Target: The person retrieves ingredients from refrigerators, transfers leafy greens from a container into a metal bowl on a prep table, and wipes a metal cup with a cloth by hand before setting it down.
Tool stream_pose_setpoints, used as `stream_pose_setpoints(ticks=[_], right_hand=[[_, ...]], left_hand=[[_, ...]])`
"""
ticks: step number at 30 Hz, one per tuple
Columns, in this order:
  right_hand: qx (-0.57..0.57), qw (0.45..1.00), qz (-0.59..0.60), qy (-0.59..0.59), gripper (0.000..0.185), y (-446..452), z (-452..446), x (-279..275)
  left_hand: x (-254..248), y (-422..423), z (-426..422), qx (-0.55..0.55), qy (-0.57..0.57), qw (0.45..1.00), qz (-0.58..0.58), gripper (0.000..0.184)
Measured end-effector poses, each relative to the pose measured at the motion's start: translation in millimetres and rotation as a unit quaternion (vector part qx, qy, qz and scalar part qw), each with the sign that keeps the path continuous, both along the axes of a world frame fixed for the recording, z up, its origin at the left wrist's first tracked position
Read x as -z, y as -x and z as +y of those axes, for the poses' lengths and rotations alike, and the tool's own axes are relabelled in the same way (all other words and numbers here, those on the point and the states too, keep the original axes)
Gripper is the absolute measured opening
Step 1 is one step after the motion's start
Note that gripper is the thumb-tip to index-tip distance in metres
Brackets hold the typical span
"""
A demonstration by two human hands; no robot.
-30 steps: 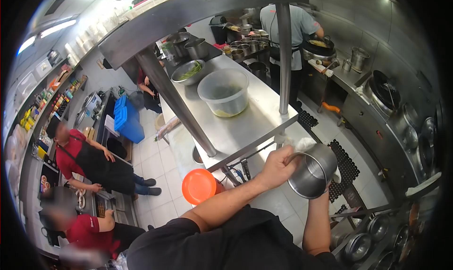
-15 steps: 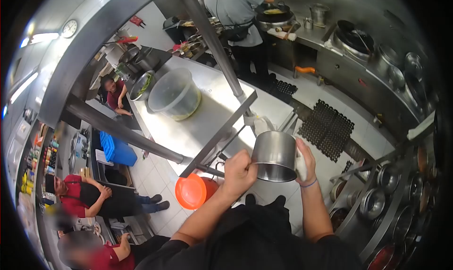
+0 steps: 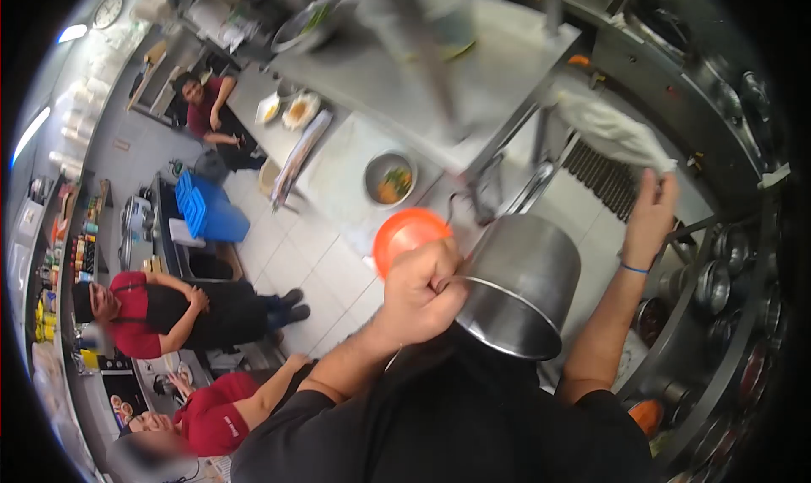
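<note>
My left hand (image 3: 418, 293) is closed at the near side of a steel pot (image 3: 536, 251), where its handle would be; the fist hides the grip. The pot is tilted, its open mouth toward my body, and I see no contents in its visible part. My right hand (image 3: 652, 217) is raised to the right, apart from the pot, with its fingers pinched on one end of a white cloth (image 3: 612, 132). The cloth stretches up and left, slightly blurred. An orange plastic container (image 3: 404, 230) is just beyond my left hand.
A steel table (image 3: 515, 82) with posts stands ahead. Lower down is a metal bowl (image 3: 373, 179) with food in it. Racks of metal bowls (image 3: 714, 289) line the right. Three people in red shirts (image 3: 131, 314) and a blue bin (image 3: 211, 213) are at left.
My right hand has left the pot's side and swung up and right with the white cloth. The pot has come closer and tilted. The view has turned, and the person at the stove is out of sight.
</note>
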State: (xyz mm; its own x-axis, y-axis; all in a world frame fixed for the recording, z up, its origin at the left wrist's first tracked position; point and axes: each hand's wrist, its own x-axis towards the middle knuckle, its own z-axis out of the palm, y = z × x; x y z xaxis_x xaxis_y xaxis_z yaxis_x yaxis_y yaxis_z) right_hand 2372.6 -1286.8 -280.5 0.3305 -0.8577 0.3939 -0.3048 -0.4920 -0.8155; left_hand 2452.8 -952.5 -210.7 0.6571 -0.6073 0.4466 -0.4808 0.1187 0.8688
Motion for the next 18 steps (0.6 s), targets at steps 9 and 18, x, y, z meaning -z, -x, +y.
stream_pose_setpoints(ticks=[9, 18], right_hand=[[-0.017, 0.988, -0.147, 0.034, 0.030, 0, 183, 3], [-0.158, 0.970, -0.181, -0.028, 0.022, -44, 313, -40]], left_hand=[[27, -37, 232, -0.146, 0.003, 0.975, 0.170, 0.036], [83, -110, 343, -0.291, 0.014, 0.939, 0.181, 0.033]])
